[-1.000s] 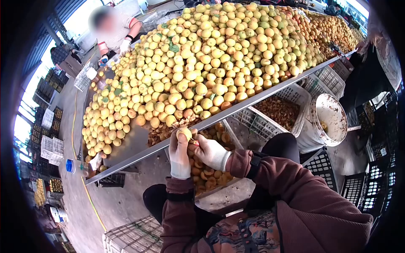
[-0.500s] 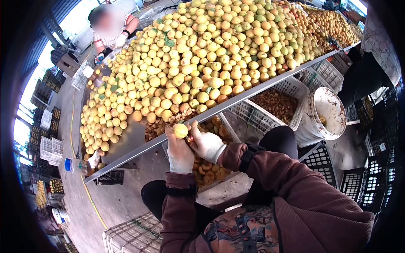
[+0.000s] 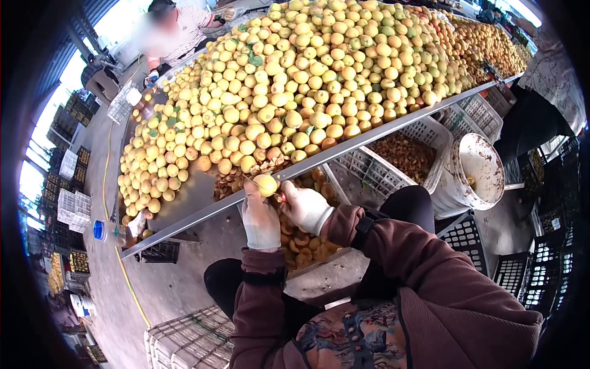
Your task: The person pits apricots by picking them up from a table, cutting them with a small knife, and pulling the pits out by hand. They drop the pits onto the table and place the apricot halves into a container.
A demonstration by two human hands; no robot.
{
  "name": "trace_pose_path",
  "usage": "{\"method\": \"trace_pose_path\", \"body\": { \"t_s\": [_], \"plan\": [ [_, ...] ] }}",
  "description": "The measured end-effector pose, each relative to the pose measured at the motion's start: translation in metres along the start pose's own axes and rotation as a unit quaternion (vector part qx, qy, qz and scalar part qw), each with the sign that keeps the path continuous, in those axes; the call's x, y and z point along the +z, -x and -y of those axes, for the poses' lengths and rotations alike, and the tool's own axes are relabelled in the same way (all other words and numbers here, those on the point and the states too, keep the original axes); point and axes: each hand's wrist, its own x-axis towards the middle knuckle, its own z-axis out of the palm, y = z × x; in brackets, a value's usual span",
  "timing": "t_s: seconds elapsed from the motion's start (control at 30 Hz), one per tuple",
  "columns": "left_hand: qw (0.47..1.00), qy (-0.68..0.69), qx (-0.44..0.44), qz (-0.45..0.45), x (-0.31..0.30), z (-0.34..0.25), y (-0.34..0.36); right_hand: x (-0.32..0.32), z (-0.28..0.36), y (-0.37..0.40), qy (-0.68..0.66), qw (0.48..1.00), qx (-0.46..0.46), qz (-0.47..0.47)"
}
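Yellow fruit [image 3: 265, 185] in L hand [image 3: 260, 220], nr table edge [image 3: 216, 208]
L fingers curled round it; R hand [image 3: 305, 208] closed on small red tool [image 3: 281, 197], prob. a knife.

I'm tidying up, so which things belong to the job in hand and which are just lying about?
Job in hand:
yellow fruit, in left hand
red item, mostly hidden, in right hand
fruit heap
likely the cut fruit below the hands

Apparently lying about:
blue-lidded jar
white crates, far left
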Motion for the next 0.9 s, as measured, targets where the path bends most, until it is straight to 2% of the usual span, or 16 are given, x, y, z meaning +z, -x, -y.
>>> {"method": "trace_pose_path", "body": {
  "t_s": [0.03, 0.1, 0.13, 0.2, 0.3, 0.37, 0.4, 0.43, 0.47, 0.5, 0.57, 0.6, 0.7, 0.77, 0.83, 0.9],
  "plan": [
    [1.000, 0.000, -0.001, 0.000, -0.002, 0.001, 0.000, 0.000, 0.001, -0.001, 0.006, 1.000, 0.008, 0.003],
    [0.981, -0.162, 0.099, 0.033, -0.008, -0.005, -0.001, -0.002, 0.001, -0.002, 0.006, 1.000, -0.003, -0.002],
    [0.981, -0.162, 0.097, 0.037, -0.009, -0.011, -0.002, -0.002, 0.000, -0.001, 0.007, 1.000, -0.013, -0.005],
    [0.997, -0.047, -0.032, 0.043, -0.006, -0.023, -0.004, -0.001, -0.001, -0.002, 0.012, 1.000, -0.010, -0.004],
    [0.997, -0.012, -0.045, 0.061, -0.008, -0.019, -0.007, -0.004, -0.001, -0.002, -0.004, 1.000, -0.016, -0.008],
    [0.998, -0.062, 0.024, 0.023, -0.010, -0.027, -0.005, -0.002, -0.002, 0.000, 0.005, 0.998, -0.055, -0.011],
    [0.967, 0.227, -0.113, -0.018, -0.012, -0.028, -0.006, -0.005, 0.007, 0.004, 0.007, 0.998, -0.054, -0.012],
    [0.835, 0.495, -0.235, -0.053, -0.014, -0.027, -0.010, -0.009, 0.014, 0.006, -0.030, 0.998, -0.044, -0.033],
    [0.877, 0.420, -0.225, -0.056, -0.011, -0.017, -0.011, -0.015, 0.020, 0.002, -0.099, 0.991, -0.036, -0.084],
    [0.876, 0.426, -0.222, -0.053, -0.007, -0.016, -0.010, -0.023, 0.026, 0.000, -0.165, 0.977, -0.025, -0.135],
    [0.958, 0.262, -0.097, -0.067, 0.004, -0.013, -0.004, -0.041, 0.034, -0.010, -0.262, 0.951, 0.091, -0.135],
    [0.948, 0.292, -0.117, -0.054, 0.011, -0.004, -0.002, -0.031, 0.026, -0.014, -0.286, 0.942, 0.089, -0.152],
    [0.996, 0.055, -0.007, -0.072, 0.028, -0.038, 0.005, -0.022, 0.029, -0.011, -0.296, 0.927, 0.144, -0.178],
    [0.996, 0.012, -0.048, -0.069, 0.031, -0.040, 0.006, -0.009, 0.028, -0.012, -0.331, 0.904, 0.188, -0.195],
    [0.993, 0.035, -0.086, -0.073, 0.036, -0.033, 0.007, 0.003, 0.019, -0.013, -0.305, 0.909, 0.195, -0.205],
    [0.967, 0.205, -0.123, -0.091, 0.046, -0.003, 0.007, 0.005, 0.018, -0.011, -0.260, 0.930, 0.166, -0.200]
  ]
}}
